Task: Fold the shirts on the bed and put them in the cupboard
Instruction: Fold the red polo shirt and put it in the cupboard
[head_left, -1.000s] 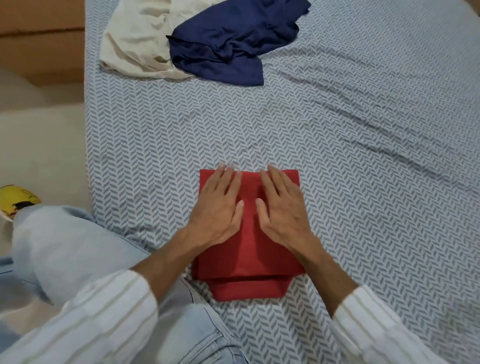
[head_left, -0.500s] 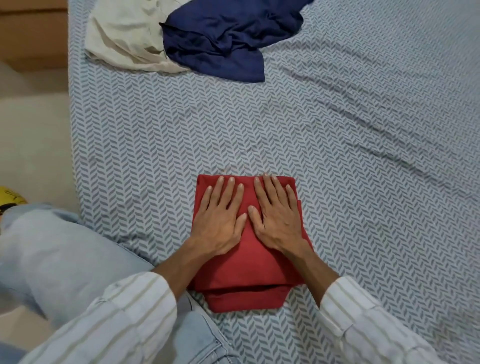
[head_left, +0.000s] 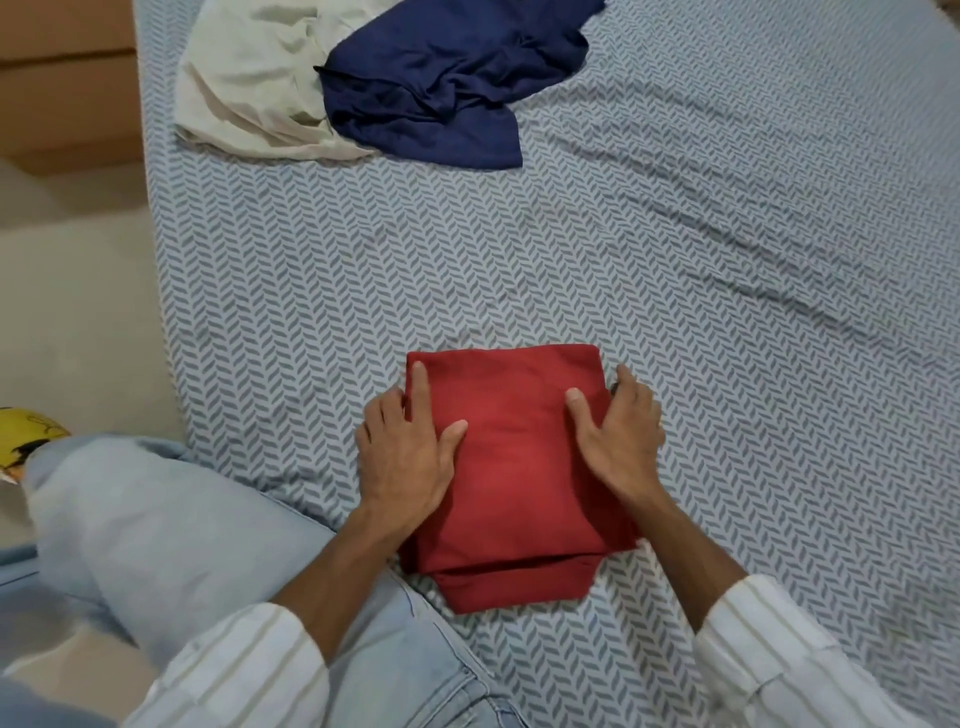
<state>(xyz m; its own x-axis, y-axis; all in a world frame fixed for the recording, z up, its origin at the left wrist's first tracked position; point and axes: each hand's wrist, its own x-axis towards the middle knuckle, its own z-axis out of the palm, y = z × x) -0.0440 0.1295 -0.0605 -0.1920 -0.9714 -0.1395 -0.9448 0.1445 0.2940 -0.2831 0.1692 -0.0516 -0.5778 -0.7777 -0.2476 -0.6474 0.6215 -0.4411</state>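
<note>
A red shirt (head_left: 511, 467), folded into a neat rectangle, lies on the near part of the bed (head_left: 727, 312). My left hand (head_left: 405, 457) clasps its left edge, thumb and index finger on top and the other fingers down beside the edge. On the right edge sits my right hand (head_left: 618, 436), with the thumb on the cloth and the fingers curled round the side. At the far left of the bed a crumpled navy shirt (head_left: 441, 83) partly overlaps a crumpled cream shirt (head_left: 249, 88). No cupboard is in view.
The bed has a grey-and-white herringbone sheet. My knee in light jeans (head_left: 156, 519) rests at the bed's near left corner. Beige floor (head_left: 78, 312) runs along the left, with a yellow object (head_left: 21, 436) at the edge and brown wooden furniture (head_left: 62, 78) at top left.
Both hands lay flat side by side on the middle of the red shirt. They have slid apart to its left and right edges and taken hold of them.
</note>
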